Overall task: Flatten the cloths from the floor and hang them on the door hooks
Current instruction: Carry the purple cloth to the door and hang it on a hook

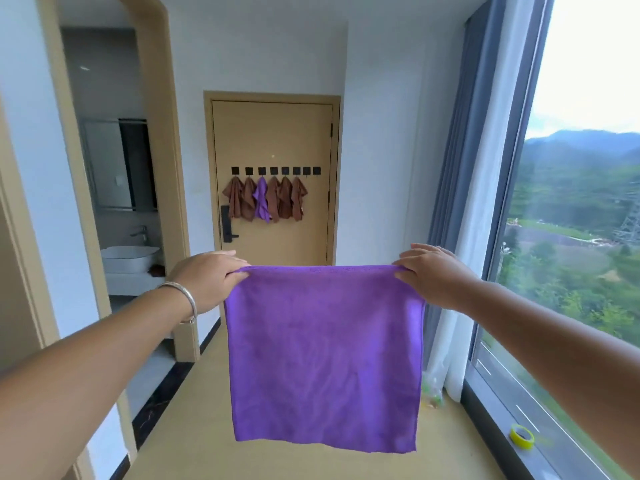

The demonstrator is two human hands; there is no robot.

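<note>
A purple cloth [325,358] hangs flat and spread out in front of me, held up by its two top corners. My left hand [209,277] pinches the top left corner and my right hand [427,271] pinches the top right corner. Straight ahead is a tan door [273,133] with a row of several black hooks [275,171]. Several brown cloths [242,202] and one purple cloth [261,202] hang from the left hooks. The two rightmost hooks [311,171] are bare.
A tall window [571,237] with grey and white curtains [460,220] runs along the right. A yellow tape roll [522,435] lies on the sill. At left an archway [104,202] opens onto a bathroom with a white basin [130,258]. A tan floor [194,445] leads to the door.
</note>
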